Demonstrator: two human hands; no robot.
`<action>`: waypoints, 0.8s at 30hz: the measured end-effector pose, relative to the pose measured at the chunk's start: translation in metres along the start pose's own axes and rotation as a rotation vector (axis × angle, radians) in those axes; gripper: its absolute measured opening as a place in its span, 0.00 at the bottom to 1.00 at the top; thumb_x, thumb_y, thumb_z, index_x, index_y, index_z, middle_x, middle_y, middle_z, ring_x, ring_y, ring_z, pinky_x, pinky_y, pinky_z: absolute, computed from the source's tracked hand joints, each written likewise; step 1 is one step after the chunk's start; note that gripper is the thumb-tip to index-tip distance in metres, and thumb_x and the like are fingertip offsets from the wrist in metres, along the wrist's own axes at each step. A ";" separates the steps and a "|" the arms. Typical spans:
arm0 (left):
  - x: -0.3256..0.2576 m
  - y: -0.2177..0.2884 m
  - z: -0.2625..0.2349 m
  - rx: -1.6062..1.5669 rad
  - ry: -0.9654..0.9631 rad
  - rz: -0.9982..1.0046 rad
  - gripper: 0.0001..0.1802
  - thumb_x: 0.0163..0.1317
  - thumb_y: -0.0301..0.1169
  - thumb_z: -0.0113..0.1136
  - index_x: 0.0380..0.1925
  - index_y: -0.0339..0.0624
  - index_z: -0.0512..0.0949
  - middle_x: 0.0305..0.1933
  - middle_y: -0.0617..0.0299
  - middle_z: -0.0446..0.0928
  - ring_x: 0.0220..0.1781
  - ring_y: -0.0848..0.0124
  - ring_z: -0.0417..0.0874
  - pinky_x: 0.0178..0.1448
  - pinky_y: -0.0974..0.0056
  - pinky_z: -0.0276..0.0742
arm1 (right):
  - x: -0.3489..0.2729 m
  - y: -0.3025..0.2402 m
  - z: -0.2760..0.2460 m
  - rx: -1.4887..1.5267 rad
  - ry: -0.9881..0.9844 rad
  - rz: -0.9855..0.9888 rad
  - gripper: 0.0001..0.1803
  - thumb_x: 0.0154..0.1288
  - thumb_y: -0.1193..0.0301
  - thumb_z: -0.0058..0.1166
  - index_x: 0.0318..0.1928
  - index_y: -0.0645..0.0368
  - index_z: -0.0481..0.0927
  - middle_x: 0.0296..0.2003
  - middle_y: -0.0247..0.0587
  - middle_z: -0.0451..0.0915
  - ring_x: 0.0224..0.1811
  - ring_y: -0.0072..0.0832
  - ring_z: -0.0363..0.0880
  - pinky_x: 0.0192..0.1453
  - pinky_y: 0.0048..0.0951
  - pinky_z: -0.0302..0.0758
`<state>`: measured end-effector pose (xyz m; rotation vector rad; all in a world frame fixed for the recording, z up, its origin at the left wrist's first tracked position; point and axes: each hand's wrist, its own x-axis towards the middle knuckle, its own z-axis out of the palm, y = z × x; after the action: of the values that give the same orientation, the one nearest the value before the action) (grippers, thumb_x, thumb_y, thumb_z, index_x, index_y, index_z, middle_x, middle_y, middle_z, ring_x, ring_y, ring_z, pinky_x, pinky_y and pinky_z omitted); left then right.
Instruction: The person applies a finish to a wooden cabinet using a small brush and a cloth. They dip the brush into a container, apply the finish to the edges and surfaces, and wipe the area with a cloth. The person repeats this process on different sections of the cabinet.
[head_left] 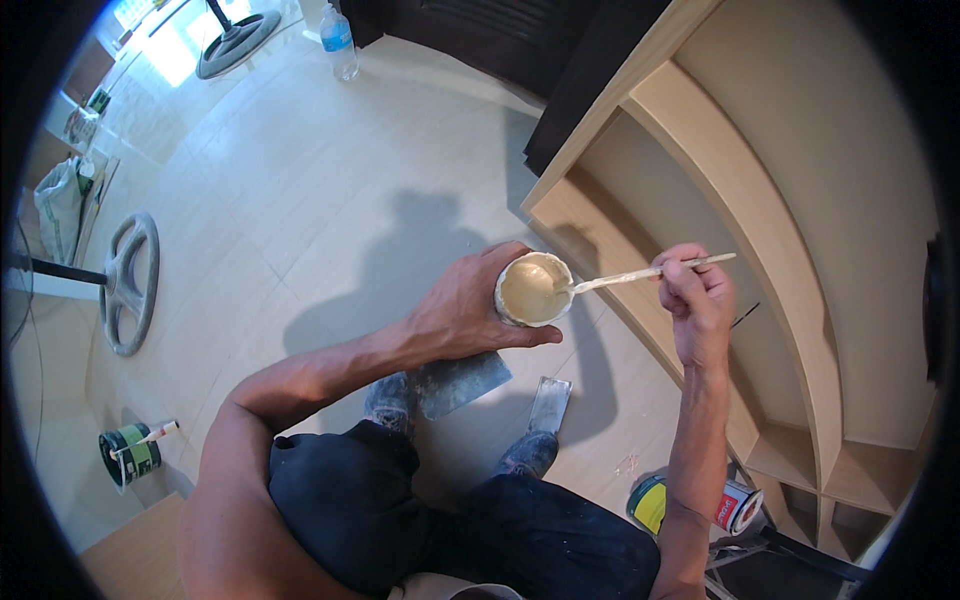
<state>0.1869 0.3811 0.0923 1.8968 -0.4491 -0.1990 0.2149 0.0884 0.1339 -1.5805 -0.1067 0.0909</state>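
Head view: left hand (462,310) grips a small cup (533,289) of beige paste; right hand (697,300) is clenched on a stick (645,273), its tip in the paste, beside a wooden shelf unit (760,230).

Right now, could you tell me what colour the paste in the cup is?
Pale beige paste, head view.

Both bare forearms come up from the lower edge. The left arm bends at the elbow and reaches forward and to the right, its wrist straight. The left hand (462,312) is cupped, fingers curled around to the far side and thumb stretched along the near side, closed in a grasp. The right arm rises almost straight up, wrist slightly bent. The right hand (698,298) is closed in a loose fist, knuckles up, fingers pinched together at the top.
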 end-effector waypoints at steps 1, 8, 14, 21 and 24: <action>0.001 0.000 0.000 -0.001 0.001 0.005 0.36 0.50 0.49 0.85 0.51 0.39 0.79 0.48 0.52 0.85 0.50 0.58 0.87 0.57 0.54 0.82 | -0.001 -0.001 0.001 -0.028 -0.003 0.002 0.08 0.69 0.67 0.65 0.43 0.58 0.85 0.32 0.30 0.84 0.24 0.08 0.60 0.26 0.16 0.53; -0.001 0.004 -0.001 -0.059 0.020 -0.040 0.30 0.52 0.43 0.85 0.47 0.40 0.79 0.44 0.60 0.82 0.46 0.68 0.83 0.53 0.60 0.80 | 0.004 -0.027 -0.008 -0.152 0.130 -0.120 0.08 0.71 0.66 0.65 0.42 0.57 0.87 0.33 0.27 0.83 0.28 0.09 0.64 0.30 0.17 0.60; -0.001 0.009 0.002 -0.041 -0.011 -0.057 0.30 0.52 0.42 0.85 0.48 0.40 0.78 0.42 0.62 0.81 0.46 0.71 0.82 0.53 0.61 0.79 | 0.049 -0.072 -0.011 -0.326 0.493 -0.444 0.13 0.71 0.62 0.66 0.44 0.59 0.89 0.31 0.30 0.86 0.29 0.10 0.70 0.32 0.17 0.64; -0.008 0.015 0.005 -0.088 -0.002 -0.036 0.30 0.52 0.42 0.85 0.48 0.38 0.79 0.43 0.58 0.83 0.47 0.68 0.84 0.53 0.60 0.81 | 0.127 -0.069 -0.008 -0.374 0.541 -0.552 0.18 0.71 0.60 0.63 0.44 0.63 0.91 0.36 0.38 0.92 0.35 0.20 0.85 0.40 0.24 0.80; -0.011 0.012 0.001 -0.074 0.004 -0.041 0.32 0.51 0.41 0.86 0.50 0.38 0.79 0.45 0.60 0.83 0.48 0.70 0.84 0.55 0.61 0.80 | 0.138 -0.071 -0.007 -0.414 0.563 -0.533 0.18 0.70 0.59 0.62 0.42 0.64 0.92 0.36 0.41 0.92 0.35 0.23 0.88 0.41 0.26 0.82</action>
<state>0.1738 0.3813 0.1020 1.8346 -0.3951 -0.2354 0.3520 0.0997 0.2061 -1.8776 -0.1042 -0.8338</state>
